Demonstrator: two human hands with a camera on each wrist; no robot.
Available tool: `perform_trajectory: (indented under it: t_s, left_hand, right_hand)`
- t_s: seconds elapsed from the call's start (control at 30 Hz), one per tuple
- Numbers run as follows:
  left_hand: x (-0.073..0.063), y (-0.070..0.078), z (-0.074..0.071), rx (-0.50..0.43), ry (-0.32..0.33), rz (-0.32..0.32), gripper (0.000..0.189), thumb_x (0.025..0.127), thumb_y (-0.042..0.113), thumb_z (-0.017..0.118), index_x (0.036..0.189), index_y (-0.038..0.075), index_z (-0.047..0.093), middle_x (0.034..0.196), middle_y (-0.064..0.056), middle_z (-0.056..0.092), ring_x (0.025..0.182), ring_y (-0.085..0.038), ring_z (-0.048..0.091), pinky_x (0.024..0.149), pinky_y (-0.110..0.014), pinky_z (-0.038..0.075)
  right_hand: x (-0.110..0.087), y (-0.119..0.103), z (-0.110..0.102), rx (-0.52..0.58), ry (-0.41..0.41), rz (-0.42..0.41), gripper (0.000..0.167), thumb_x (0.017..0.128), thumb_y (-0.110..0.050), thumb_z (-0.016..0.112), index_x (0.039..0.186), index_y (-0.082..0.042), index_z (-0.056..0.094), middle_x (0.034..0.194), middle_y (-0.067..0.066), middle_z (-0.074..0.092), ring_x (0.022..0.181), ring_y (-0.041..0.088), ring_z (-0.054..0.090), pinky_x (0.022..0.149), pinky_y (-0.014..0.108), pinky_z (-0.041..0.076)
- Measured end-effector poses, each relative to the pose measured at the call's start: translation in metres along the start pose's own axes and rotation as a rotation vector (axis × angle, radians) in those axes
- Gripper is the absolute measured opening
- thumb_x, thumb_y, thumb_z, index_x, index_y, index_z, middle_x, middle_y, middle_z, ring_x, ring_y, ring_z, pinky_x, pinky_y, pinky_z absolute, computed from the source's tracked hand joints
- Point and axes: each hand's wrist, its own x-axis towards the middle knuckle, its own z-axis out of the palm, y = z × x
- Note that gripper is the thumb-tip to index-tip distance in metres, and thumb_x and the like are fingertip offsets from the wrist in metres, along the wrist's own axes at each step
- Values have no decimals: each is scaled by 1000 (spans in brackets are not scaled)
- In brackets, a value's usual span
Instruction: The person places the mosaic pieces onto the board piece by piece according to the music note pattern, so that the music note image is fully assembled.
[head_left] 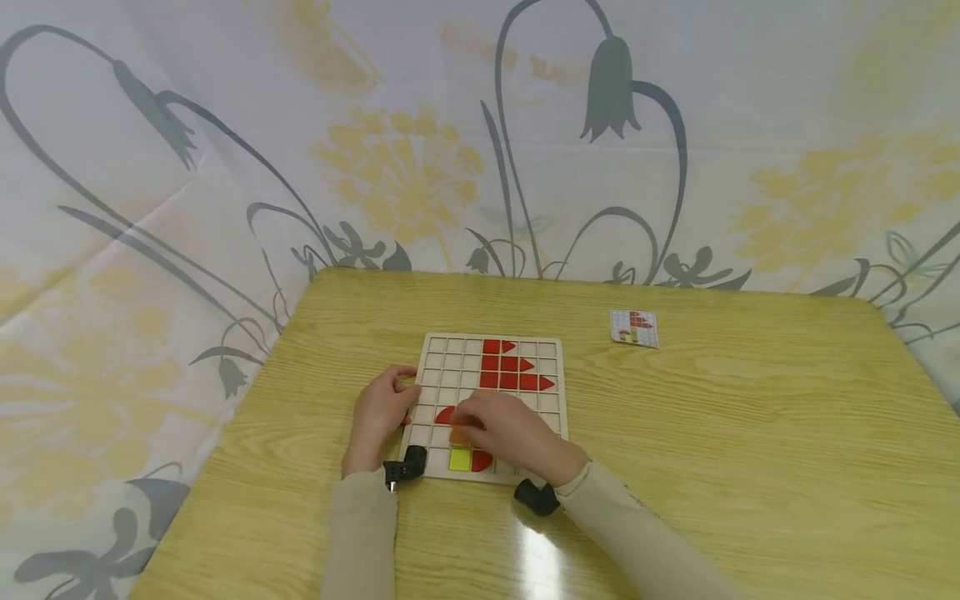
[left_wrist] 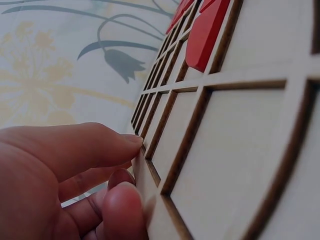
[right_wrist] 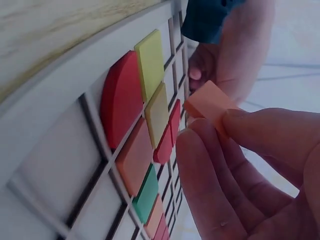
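Note:
A pale wooden grid board (head_left: 436, 377) lies on the table. My left hand (head_left: 378, 414) holds its left edge, thumb and fingertips at the rim. Over the board's lower middle, my right hand (head_left: 510, 427) pinches an orange square tile (right_wrist: 209, 102) between thumb and fingers, tilted and raised clear of the grid. Below it sit a yellow square tile (head_left: 460, 459) and a red curved-edge tile (head_left: 482, 460). From the right wrist, a second orange tile (right_wrist: 134, 159) and a green tile (right_wrist: 146, 195) show in the grid; my hand covers these in the head view.
Red squares and pointed tiles (head_left: 509, 381) form three rows at the board's upper right. A small printed card (head_left: 634, 328) with a coloured grid picture lies farther back on the wooden table (head_left: 750, 433). A flower-patterned cloth (head_left: 420, 67) hangs behind.

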Motion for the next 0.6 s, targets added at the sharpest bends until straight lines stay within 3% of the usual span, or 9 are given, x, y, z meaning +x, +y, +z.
perform_trajectory:
  t_s: [0.27,0.4,0.6]
  left_hand:
    - [2,-2,0,-12,3,3,33,85,21,54,117,15,56,78,-2,57,47,-13,55,48,-27,39]
    - [2,-3,1,-16,-9,-1,33,85,21,54,117,15,56,78,-1,57,48,-13,55,48,-27,40]
    - [3,-2,0,-19,12,1,33,84,20,54,117,15,56,77,-2,57,47,-13,55,50,-26,41]
  right_hand:
    - [26,-6,14,-4,-29,34,7,83,-16,62,87,-18,67,75,-14,56,67,4,49,63,19,41]
    - [29,-7,18,-29,-34,62,5,82,-15,63,83,-18,67,72,-13,57,65,4,49,62,19,41]
    - [31,-8,24,-101,-14,32,11,80,-12,64,72,-20,64,68,-12,52,60,3,46,56,18,38]
